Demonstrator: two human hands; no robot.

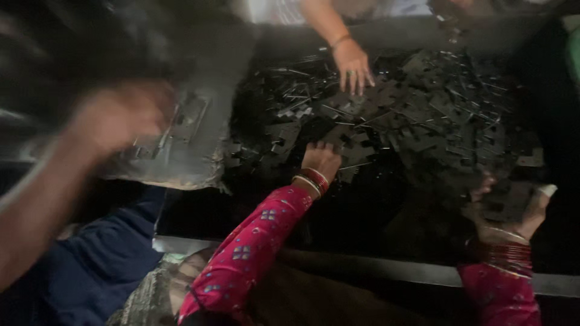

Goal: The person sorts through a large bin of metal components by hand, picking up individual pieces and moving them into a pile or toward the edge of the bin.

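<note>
Dark table (386, 211) carrying a heaped spread of flat black metal pieces (423, 115), thin metal pins (302, 72) lying scattered among them, grey metal edge rail (374, 268) running along its near side

Motion-blurred hand (118, 115) at left; small dark metal pieces (423, 115) indistinct.

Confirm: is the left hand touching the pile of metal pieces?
Touching. Head view: the left hand has its fingers dug into the pile of metal pieces, no gap.

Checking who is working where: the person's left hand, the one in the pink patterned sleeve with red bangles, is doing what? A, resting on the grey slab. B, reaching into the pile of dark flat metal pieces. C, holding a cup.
B: the left hand lies on the pile of dark flat metal pieces.
</note>
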